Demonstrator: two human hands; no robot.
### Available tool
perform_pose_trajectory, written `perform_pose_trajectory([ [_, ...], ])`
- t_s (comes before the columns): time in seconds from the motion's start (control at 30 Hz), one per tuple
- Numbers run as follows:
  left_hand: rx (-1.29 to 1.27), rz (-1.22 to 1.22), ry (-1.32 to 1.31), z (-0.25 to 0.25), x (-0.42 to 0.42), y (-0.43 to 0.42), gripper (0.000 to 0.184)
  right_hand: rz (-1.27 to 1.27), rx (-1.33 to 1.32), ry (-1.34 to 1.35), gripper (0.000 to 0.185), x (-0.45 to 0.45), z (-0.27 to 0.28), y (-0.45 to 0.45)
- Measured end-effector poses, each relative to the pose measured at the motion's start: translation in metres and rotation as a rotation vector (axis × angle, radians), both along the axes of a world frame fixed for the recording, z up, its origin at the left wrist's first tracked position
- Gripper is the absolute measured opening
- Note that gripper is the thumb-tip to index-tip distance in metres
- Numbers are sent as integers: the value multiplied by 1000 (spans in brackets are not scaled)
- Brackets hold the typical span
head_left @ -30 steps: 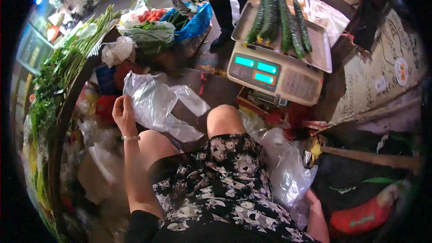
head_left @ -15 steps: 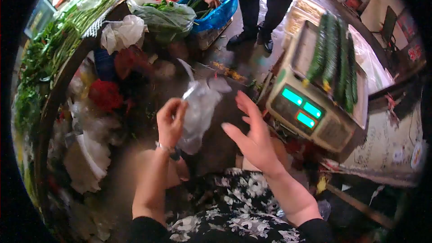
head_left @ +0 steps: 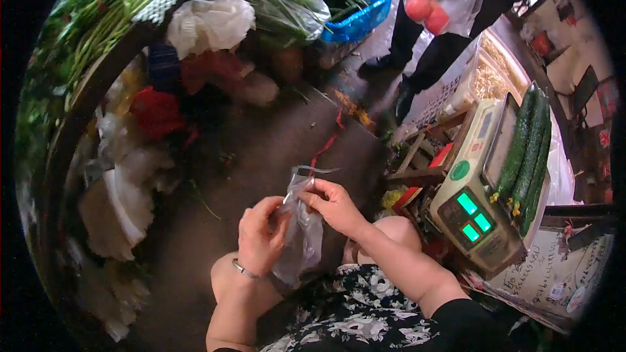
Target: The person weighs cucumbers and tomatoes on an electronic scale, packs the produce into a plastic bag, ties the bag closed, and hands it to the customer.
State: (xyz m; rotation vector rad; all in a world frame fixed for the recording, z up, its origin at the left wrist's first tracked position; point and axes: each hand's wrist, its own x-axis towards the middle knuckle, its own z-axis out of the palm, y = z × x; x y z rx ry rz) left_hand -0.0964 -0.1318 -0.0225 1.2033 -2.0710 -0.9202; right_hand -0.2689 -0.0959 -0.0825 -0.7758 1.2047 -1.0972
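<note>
A clear plastic bag (head_left: 301, 238) hangs in front of my knees, its top pinched between both hands. My left hand (head_left: 262, 234) grips the bag's upper left edge and has a bracelet at the wrist. My right hand (head_left: 334, 207) holds the upper right edge, fingers pressed together close to the left ones. To the right is a weighing scale (head_left: 466, 189) with lit green displays, and several long cucumbers (head_left: 521, 150) lie on its tray.
A person in dark trousers (head_left: 427, 45) stands ahead, beside a bag of tomatoes (head_left: 427, 13). A blue basket (head_left: 358, 25) of vegetables is at the top. Stalks (head_left: 117, 19) line the left edge, above crumpled plastic (head_left: 124, 202). A lettered board (head_left: 554, 274) lies lower right.
My right hand came up from the lower right and has closed on the bag. My left hand moved right with the bag. The view turned, so the scale appears farther right.
</note>
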Motion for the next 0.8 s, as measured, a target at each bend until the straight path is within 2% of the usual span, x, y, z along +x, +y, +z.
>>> perform_pose_trajectory([
  [0.1,-80,63,90,-1,19,15,21,58,-136,-4,13,-1,10,11],
  [0.13,19,95,68,9,25,21,19,16,-202,34,14,-3,12,20],
  [0.17,134,128,40,13,30,26,16,13,-172,93,14,-6,22,31],
  [0.27,134,66,146,-4,31,44,14,12,-91,-19,14,-12,22,68],
  [0.37,127,-18,114,-16,22,59,14,-4,-93,112,11,-19,24,93],
  [0.43,-243,-55,26,-41,24,58,16,20,-85,360,11,-24,19,101],
  [0.5,-378,-36,11,-19,22,68,15,-42,-124,281,14,-19,5,104],
  [0.57,-185,1,261,-5,22,87,14,-141,-74,233,23,-10,4,112],
  [0.63,231,-100,346,-13,27,103,18,-124,-115,294,20,5,5,119],
  [0.7,551,-125,390,-9,30,123,22,-83,-353,449,17,27,15,126],
  [0.73,623,-155,411,-19,33,126,29,-31,-344,527,12,40,47,139],
  [0.77,727,-160,504,-17,35,134,24,-35,-430,467,16,50,38,140],
  [0.8,694,-169,507,-23,38,137,21,-16,-440,625,17,53,30,143],
])
